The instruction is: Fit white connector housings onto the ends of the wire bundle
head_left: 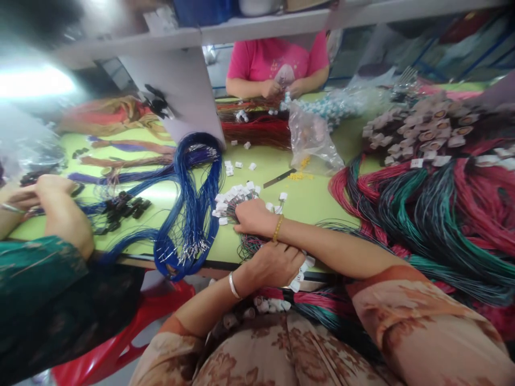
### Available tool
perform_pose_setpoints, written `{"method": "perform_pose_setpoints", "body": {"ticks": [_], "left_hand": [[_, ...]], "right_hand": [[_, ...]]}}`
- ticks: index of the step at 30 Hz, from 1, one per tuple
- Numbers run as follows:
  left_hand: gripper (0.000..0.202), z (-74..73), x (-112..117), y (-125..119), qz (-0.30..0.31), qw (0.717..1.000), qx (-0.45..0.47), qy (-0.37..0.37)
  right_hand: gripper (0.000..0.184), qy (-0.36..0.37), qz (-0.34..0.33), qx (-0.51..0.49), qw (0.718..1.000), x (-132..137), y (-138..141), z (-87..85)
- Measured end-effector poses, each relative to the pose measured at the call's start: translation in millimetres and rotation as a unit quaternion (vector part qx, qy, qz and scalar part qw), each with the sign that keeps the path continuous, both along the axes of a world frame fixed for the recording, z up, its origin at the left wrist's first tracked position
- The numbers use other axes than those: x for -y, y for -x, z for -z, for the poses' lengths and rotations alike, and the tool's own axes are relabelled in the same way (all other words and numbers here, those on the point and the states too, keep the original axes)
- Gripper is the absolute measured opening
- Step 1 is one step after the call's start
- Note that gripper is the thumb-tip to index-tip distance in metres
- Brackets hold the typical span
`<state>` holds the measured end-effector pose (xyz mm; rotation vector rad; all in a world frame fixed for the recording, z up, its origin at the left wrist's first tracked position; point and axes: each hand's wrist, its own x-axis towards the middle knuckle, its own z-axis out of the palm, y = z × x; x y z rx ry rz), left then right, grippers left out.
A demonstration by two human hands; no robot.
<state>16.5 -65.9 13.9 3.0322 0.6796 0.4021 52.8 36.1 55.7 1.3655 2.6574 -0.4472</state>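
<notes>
My right hand (pixel 257 217) reaches in from the right, its fingers closed over a bundle of thin wires that ends in white plastic connectors (pixel 237 195). Under that wrist, my left hand (pixel 277 262) is curled at the table's front edge. White connectors (pixel 296 281) poke out beside its fingers, which look wrapped round wires; the grip itself is mostly hidden. Dark and coloured wires (pixel 251 246) run between the two hands. A few loose white connectors (pixel 282 197) lie just beyond my right hand.
A looped blue wire bundle (pixel 189 198) lies left, red, black and green wires (pixel 402 214) right. A dark blade (pixel 279 178) rests near yellow pieces (pixel 301 176) and a clear bag (pixel 311 136). One co-worker (pixel 277 64) sits opposite; another's arm (pixel 60 209) is at left, near black connectors (pixel 124 209).
</notes>
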Motion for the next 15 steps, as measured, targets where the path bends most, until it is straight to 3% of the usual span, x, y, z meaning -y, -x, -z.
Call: {"method": "perform_pose_setpoints", "body": {"ticks": [3, 5, 7, 9, 10, 11, 12, 14, 15], "left_hand": [[0.022, 1.9, 17, 18, 0.033, 0.986, 0.162, -0.033], [0.024, 6.8, 23, 37, -0.028, 0.941, 0.337, -0.020], [0.019, 13.7, 18, 56, -0.195, 0.838, 0.499, 0.101], [0.020, 20.1, 4, 72, -0.353, 0.689, 0.566, 0.284], [0.027, 22.3, -6, 76, -0.383, 0.615, 0.585, 0.364], [0.036, 23.4, -16, 78, -0.380, 0.557, 0.602, 0.428], [0.045, 23.4, -26, 77, -0.352, 0.517, 0.615, 0.482], [0.056, 19.9, -44, 69, -0.296, 0.462, 0.637, 0.541], [0.059, 16.9, -51, 62, -0.289, 0.449, 0.652, 0.539]], "right_hand": [[0.026, -0.006, 0.019, -0.003, 1.000, 4, -1, 2.8], [0.026, -0.012, 0.032, -0.007, 0.999, 8, -8, 5.5], [0.028, -0.024, 0.050, -0.015, 0.998, 13, -17, 9.1], [0.029, -0.040, 0.068, -0.035, 0.996, 17, -23, 12.8], [0.030, -0.047, 0.076, -0.047, 0.995, 19, -26, 14.4], [0.030, -0.053, 0.082, -0.059, 0.993, 20, -28, 15.8], [0.030, -0.056, 0.085, -0.069, 0.992, 22, -29, 17.0], [0.029, -0.067, 0.079, -0.086, 0.991, 25, -32, 18.9], [0.030, -0.074, 0.072, -0.092, 0.990, 26, -33, 20.0]]}}
